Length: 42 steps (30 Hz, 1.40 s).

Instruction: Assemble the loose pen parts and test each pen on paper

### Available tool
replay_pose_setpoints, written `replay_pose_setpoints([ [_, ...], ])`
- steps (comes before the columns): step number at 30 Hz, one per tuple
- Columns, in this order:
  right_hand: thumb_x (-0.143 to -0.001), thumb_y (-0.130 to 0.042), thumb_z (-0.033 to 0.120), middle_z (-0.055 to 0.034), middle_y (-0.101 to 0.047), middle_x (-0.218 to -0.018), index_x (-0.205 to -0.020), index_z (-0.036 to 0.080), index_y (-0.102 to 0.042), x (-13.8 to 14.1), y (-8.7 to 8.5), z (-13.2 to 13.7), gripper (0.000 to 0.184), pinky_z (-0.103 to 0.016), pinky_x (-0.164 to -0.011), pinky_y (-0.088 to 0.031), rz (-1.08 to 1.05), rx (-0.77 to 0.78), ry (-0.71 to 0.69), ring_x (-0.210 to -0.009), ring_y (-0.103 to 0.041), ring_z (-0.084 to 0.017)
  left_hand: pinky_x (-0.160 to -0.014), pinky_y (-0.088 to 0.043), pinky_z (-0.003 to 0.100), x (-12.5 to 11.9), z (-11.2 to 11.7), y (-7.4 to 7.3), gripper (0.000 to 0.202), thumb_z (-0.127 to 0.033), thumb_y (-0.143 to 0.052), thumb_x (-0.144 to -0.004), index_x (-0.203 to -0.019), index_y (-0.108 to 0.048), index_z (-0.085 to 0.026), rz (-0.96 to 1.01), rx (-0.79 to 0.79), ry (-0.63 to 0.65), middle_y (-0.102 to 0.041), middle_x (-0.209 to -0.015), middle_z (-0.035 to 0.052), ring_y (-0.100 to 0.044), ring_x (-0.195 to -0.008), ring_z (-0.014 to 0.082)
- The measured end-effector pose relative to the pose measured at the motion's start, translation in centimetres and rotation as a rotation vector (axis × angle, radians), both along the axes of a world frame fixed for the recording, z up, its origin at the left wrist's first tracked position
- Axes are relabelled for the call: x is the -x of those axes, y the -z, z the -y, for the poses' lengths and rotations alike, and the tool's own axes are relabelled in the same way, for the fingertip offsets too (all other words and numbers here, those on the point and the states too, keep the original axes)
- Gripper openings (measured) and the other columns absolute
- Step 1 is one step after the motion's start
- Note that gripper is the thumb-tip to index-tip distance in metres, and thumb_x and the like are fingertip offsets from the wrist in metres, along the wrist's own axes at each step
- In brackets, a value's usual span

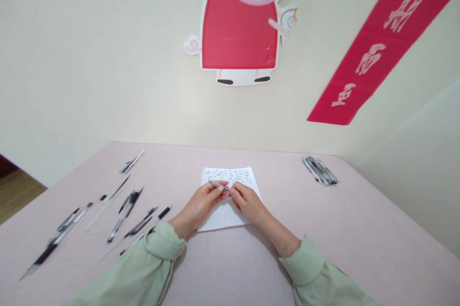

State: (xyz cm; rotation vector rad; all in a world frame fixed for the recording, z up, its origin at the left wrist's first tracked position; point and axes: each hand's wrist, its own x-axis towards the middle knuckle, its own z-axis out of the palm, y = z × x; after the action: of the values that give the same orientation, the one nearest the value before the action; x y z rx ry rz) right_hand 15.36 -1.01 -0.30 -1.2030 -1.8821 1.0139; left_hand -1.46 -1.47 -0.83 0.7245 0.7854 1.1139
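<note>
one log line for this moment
left hand, right hand: hold one pen over written sheet | left: scattered pens | far right: pen pile | pink table

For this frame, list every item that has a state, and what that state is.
pen, held by both hands over the sheet
left hand, closed on the pen
right hand, closed on the pen
paper sheet, flat, written on
left pens, scattered loose
right pens, bunched together

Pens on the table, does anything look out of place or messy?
The pens on the left lie scattered at odd angles, some seemingly taken apart; the bundle at far right lies tidy. Nothing spilled.
</note>
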Motion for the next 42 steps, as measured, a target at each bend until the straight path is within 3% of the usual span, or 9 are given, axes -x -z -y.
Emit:
replay_pose_setpoints([
  [7,-0.09,-0.047,0.03,0.0069,-0.049,-0.055,-0.075,0.021,-0.048,0.29,-0.17,0.16,0.017,-0.023,-0.055,-0.034,-0.055,0.006,-0.018,-0.052,-0.045,-0.011,-0.075,-0.05,0.022,-0.09,-0.07,-0.17,0.018,-0.025,-0.072,-0.078,-0.087,-0.069,-0.01,-0.038,-0.003,-0.054,-0.068,-0.078,0.0044,-0.061,-0.072,0.0096],
  [20,-0.084,-0.056,0.026,0.0046,-0.051,-0.07,-0.079,0.021,-0.05,0.58,-0.5,0.63,0.01,-0.024,-0.064,-0.035,0.0,-0.188,0.078,-0.065,-0.047,-0.013,-0.072,-0.049,0.021,-0.47,-0.1,-0.27,0.032,-0.04,-0.079,-0.067,-0.077,-0.07,-0.012,-0.081,0.014,-0.126,-0.067,-0.074,0.0034,-0.059,-0.071,0.0107],
  [27,-0.084,-0.056,0.027,0.0041,-0.052,-0.071,-0.078,0.021,-0.048,0.62,-0.64,0.66,0.011,-0.025,-0.064,-0.035,0.005,-0.181,0.131,-0.066,-0.048,-0.013,-0.079,-0.049,0.028,-0.21,0.1,-0.41,0.044,-0.049,-0.068,-0.077,-0.101,-0.069,-0.012,0.011,0.001,-0.119,-0.068,-0.08,0.0071,-0.062,-0.081,0.0155],
  [42,-0.088,-0.052,0.035,0.0059,-0.049,-0.062,-0.08,0.021,-0.052,0.26,-0.31,0.63,0.016,-0.022,-0.057,-0.031,0.112,-0.113,0.085,-0.058,-0.046,-0.012,-0.086,-0.048,0.029,0.19,-0.07,-0.01,0.033,-0.042,-0.066,-0.081,-0.097,-0.071,-0.014,0.062,-0.035,-0.096,-0.067,-0.093,0.0081,-0.059,-0.09,0.0158],
])
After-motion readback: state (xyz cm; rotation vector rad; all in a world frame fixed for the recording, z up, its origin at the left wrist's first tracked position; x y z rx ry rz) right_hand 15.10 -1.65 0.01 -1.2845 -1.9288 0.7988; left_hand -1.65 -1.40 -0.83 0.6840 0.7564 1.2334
